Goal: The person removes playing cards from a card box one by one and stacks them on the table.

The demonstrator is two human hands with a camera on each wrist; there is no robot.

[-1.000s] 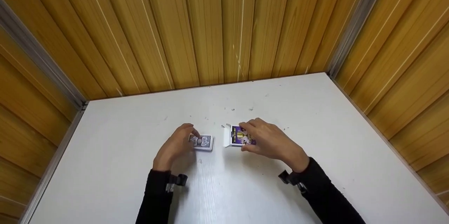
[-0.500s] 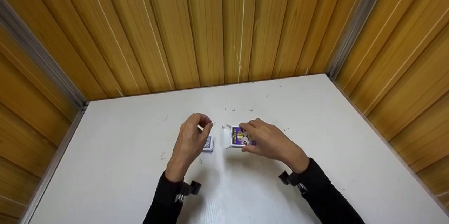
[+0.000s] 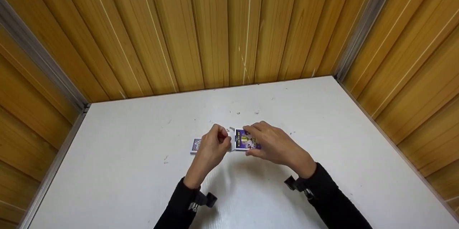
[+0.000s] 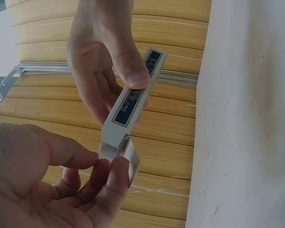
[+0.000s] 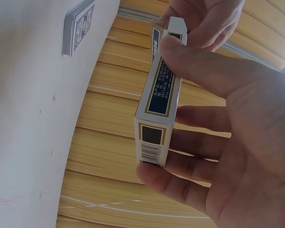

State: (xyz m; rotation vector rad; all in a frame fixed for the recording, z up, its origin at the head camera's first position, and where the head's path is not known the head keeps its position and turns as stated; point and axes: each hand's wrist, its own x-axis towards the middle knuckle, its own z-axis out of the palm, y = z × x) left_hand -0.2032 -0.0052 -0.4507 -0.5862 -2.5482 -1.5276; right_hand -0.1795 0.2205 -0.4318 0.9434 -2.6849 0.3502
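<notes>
A small purple playing-card box [image 3: 241, 143] with white edges is held off the table by my right hand [image 3: 278, 146]. In the right wrist view, the thumb lies on one narrow side of the box [image 5: 145, 107] and the fingers on the opposite side. Its open end points left, with the white flap [image 4: 132, 153] sticking out. My left hand [image 3: 211, 150] is at that end, thumb and fingertips pinching the flap. A deck of playing cards [image 3: 195, 145], patterned backs up, lies on the table, partly hidden behind my left hand; the right wrist view also has the deck [image 5: 79, 29].
The white table [image 3: 118, 157] has small dark marks and scraps near its middle. Wood-look panels [image 3: 208, 32] wall it in at the back and both sides, with grey metal posts [image 3: 365, 24] in the corners. A black strap with a camera sits on each wrist.
My left hand has left the deck of cards, lifted, and moved right to the box's open flap. My right hand has stayed nearly still, holding the box.
</notes>
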